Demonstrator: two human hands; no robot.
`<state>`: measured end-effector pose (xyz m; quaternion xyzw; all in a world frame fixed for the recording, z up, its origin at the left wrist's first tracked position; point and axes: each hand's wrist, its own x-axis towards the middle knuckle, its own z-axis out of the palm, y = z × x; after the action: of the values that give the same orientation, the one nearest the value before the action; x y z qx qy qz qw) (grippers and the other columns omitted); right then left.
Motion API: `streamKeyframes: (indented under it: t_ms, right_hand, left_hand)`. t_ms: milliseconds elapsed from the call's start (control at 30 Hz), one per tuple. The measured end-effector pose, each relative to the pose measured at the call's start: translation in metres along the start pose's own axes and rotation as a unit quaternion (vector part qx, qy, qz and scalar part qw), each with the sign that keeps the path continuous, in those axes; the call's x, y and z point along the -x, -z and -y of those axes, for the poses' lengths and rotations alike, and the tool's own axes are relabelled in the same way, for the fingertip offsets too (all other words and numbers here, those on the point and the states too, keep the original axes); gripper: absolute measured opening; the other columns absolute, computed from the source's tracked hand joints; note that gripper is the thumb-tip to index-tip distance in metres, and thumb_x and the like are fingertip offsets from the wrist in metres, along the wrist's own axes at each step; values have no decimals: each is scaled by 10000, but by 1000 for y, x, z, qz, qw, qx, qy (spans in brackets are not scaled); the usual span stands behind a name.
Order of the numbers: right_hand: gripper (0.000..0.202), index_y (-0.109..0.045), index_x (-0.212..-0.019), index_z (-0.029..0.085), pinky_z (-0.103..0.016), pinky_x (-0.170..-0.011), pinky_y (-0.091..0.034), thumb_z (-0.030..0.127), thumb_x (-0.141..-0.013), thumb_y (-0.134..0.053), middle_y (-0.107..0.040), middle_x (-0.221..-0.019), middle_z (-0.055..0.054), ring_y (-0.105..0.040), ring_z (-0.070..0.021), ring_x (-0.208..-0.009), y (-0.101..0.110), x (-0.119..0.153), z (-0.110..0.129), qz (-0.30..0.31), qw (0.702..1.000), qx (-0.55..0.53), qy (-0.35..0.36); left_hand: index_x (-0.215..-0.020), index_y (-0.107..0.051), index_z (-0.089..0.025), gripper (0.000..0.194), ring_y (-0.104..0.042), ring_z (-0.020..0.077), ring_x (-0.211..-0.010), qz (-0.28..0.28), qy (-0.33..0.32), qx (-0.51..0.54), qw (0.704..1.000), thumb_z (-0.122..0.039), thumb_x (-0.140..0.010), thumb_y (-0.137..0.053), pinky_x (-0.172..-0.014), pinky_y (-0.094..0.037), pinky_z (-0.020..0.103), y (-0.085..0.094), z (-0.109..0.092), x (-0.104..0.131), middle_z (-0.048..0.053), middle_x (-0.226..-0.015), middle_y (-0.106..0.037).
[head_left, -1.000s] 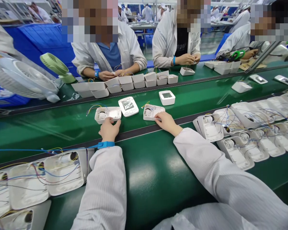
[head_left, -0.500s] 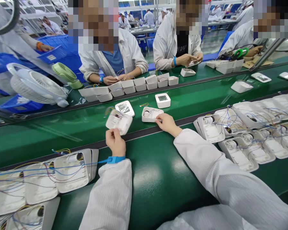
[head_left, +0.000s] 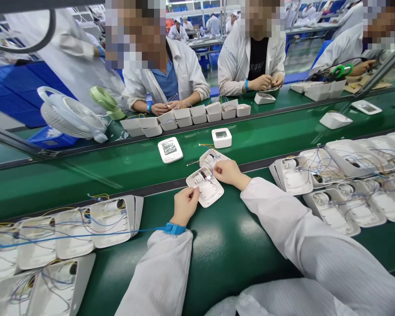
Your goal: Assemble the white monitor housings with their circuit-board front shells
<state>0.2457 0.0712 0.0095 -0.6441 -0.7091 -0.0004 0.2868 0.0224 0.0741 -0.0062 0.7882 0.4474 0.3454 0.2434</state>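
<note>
My left hand (head_left: 185, 204) pinches the left edge of an open white plastic housing (head_left: 211, 194), tilted over the front of the green bench. Inside it are a dark-and-white cylindrical part and thin wires. My right hand (head_left: 231, 174) is closed at this housing's upper right edge; its fingertips are by the wires, and what they grip is too small to make out. Just behind lies a second open white housing (head_left: 206, 159), partly covered by the right hand, with wires sticking out to the left. A blue strap with a cord circles my left wrist.
A white panel with a screen (head_left: 170, 150) and a white boxed unit with a screen (head_left: 221, 138) lie on the green belt. Rows of wired housings (head_left: 110, 221) stand left, more housings (head_left: 292, 175) right. Opposite, co-workers sit behind housings (head_left: 183, 117) and a white fan (head_left: 70, 115).
My left hand has brought its housing right and down, in front of the second housing. My right hand has let go of that second housing and moved to the held one.
</note>
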Motion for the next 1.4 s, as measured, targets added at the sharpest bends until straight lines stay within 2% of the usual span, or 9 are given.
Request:
streamKeyframes:
  t_ms: [100,333,600,767,867,1000,1133,1267,1400]
  right_hand:
    - [338,-652,-638,164,-249,-606,-326,353,-894,-540,-675,-648,-17,-565,-113,-610,3,2,7,11,1000,-5,18]
    - [445,-692,-686,166,-267,-566,-302,486,-924,-495,-680,-643,-43,-581,-145,-616,6,-1,13,75,997,16,-14]
    - [409,-716,-905,206,-277,-652,-387,530,-926,-466,-736,-789,-67,-672,-206,-766,7,5,24,69,996,43,-46]
    - [412,-690,-967,185,-286,-648,-413,516,-938,-446,-732,-795,-106,-687,-238,-757,11,29,37,100,989,77,-75]
    - [412,-657,-1030,174,-301,-638,-426,486,-959,-397,-733,-818,-114,-691,-254,-766,12,40,43,106,989,85,-55]
    - [386,-611,-1068,153,-317,-645,-453,471,-927,-444,-729,-863,-116,-682,-250,-783,16,45,43,126,990,66,-9]
    - [346,-583,-1097,159,-327,-623,-469,422,-918,-447,-722,-855,-95,-675,-245,-779,21,51,44,155,986,61,-5]
    - [385,-540,-1201,163,-327,-582,-466,401,-924,-418,-719,-833,-74,-679,-255,-793,20,60,50,141,988,62,9]
    - [349,-577,-1101,139,-334,-594,-474,384,-944,-384,-722,-872,-99,-682,-259,-830,16,60,55,115,991,70,7]
  left_hand:
    - [-534,-509,-173,412,-399,103,-484,-1,29,17,999,-399,-878,-487,-517,-281,250,1,2,0,-36,-473,-418]
    - [-567,-572,-168,395,-478,114,-473,1,68,37,997,-410,-869,-496,-510,-330,240,1,3,1,-28,-465,-514]
    - [-550,-570,-175,398,-470,119,-466,-16,65,37,997,-414,-861,-503,-504,-332,250,4,-2,2,-22,-454,-503]
    - [-611,-623,-171,333,-480,118,-505,-111,36,37,992,-370,-861,-529,-515,-357,245,8,-3,3,-10,-507,-536]
    - [-662,-666,-157,264,-477,115,-503,-169,37,54,983,-336,-835,-580,-508,-362,244,9,-1,3,-19,-512,-539]
    - [-643,-662,-148,237,-454,115,-470,-222,88,145,960,-312,-809,-618,-484,-359,257,7,-4,-5,-30,-490,-522]
    - [-574,-640,-179,138,-475,133,-457,-292,162,228,914,-234,-701,-643,-470,-362,280,7,-21,-15,-30,-490,-547]
    - [-446,-556,-230,199,-497,156,-497,-283,173,267,905,-197,-635,-611,-527,-407,330,9,-43,-17,-37,-487,-524]
    - [-470,-584,-253,148,-505,165,-526,-254,190,256,913,-206,-607,-614,-535,-403,336,9,-49,-13,-43,-527,-551]
